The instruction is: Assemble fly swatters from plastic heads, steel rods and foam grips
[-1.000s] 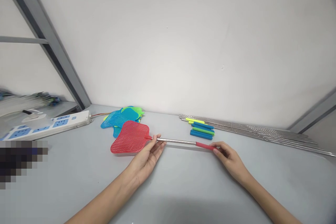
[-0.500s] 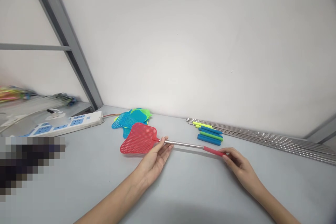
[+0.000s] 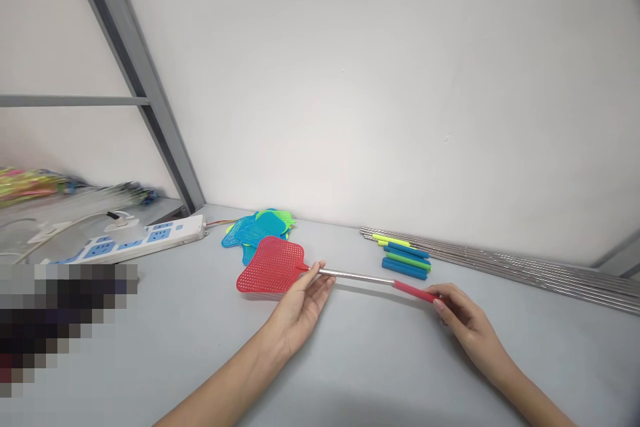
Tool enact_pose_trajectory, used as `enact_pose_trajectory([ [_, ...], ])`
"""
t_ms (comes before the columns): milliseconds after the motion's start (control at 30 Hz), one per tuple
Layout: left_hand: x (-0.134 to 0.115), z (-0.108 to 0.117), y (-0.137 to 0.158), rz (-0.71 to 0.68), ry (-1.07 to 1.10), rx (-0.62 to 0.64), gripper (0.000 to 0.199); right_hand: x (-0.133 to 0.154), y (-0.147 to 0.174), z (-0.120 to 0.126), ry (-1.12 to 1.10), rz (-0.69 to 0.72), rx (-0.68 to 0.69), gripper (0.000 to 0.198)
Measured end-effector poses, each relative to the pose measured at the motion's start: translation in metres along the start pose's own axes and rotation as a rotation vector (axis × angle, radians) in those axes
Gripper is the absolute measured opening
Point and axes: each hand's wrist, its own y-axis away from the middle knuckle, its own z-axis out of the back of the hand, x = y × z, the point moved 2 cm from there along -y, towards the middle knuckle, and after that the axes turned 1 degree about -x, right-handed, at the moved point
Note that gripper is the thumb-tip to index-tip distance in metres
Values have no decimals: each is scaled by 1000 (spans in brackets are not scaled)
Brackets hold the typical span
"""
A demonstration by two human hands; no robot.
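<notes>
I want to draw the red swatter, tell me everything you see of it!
The red swatter has a flared, hole-filled head, plastic by its look, a shiny metal-looking rod and a slim red grip. It is held sideways, head to the left. The left hand holds the rod near the head; the right hand pinches the grip's far end. Blue swatter heads lie behind; whether they touch it, I can't tell.

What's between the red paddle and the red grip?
In the head view, a metal rod, with the left hand holding it near the red paddle.
</notes>
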Motion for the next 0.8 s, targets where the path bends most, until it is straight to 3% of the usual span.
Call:
enact_pose_trajectory([
  [300, -1, -1, 2, -28, -4, 1, 12, 1, 2, -3, -50, -42, -6, 23],
  [600, -3, -5, 5, -60, -54, 54, 10, -1, 6, -2, -82, -179, 30, 30],
  [800, -1, -3, 5, -73, -84, 58, 10, 2, 10, -8, -229, -247, 84, 34],
])
